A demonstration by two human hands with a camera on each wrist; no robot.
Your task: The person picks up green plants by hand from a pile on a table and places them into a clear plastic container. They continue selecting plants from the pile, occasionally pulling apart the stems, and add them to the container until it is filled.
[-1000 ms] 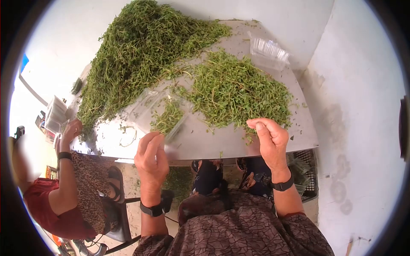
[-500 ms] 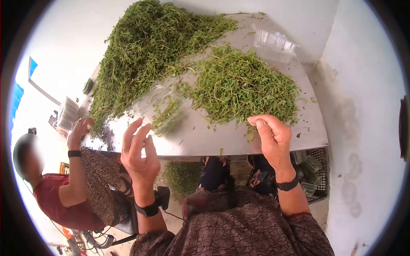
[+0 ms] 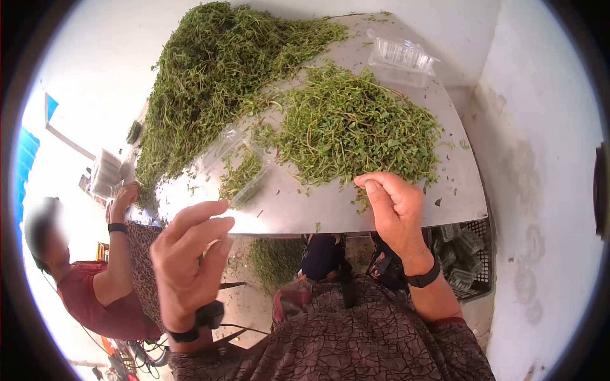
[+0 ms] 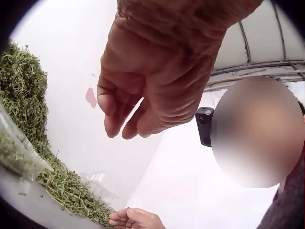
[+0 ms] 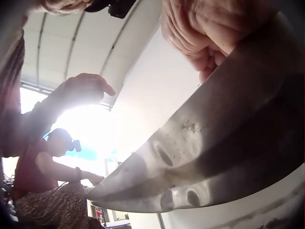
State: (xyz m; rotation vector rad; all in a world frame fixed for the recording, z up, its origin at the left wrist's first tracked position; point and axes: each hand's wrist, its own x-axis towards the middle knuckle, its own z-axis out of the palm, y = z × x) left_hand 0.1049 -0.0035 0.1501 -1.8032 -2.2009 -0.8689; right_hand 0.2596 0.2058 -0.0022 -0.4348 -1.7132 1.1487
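Observation:
In the head view my left hand [image 3: 190,254] is raised in front of the table's near left edge, fingers loosely bent and apart from the thumb, holding nothing. The left wrist view shows the same hand [image 4: 152,81] with its fingers hanging down. A clear plastic clamshell box [image 3: 257,181], lid raised, lies beyond it with some green sprigs inside. My right hand [image 3: 397,206] hovers at the table's near edge, fingers loosely curled and thumb near the index finger; nothing shows in it. Just past it spreads a pile of leafy green sprigs [image 3: 362,127].
A larger heap of greens [image 3: 216,89] covers the back left of the metal table [image 3: 305,213]. Clear empty boxes [image 3: 403,57] lie at the back right. Another person [image 3: 95,292] sits at left, a hand at the table. Below right stands a black crate [image 3: 473,267] holding filled boxes.
My left hand has drawn back from beside the clamshell box, leftward and toward my body, its fingers spreading. My right hand has stayed at the table edge in much the same pose.

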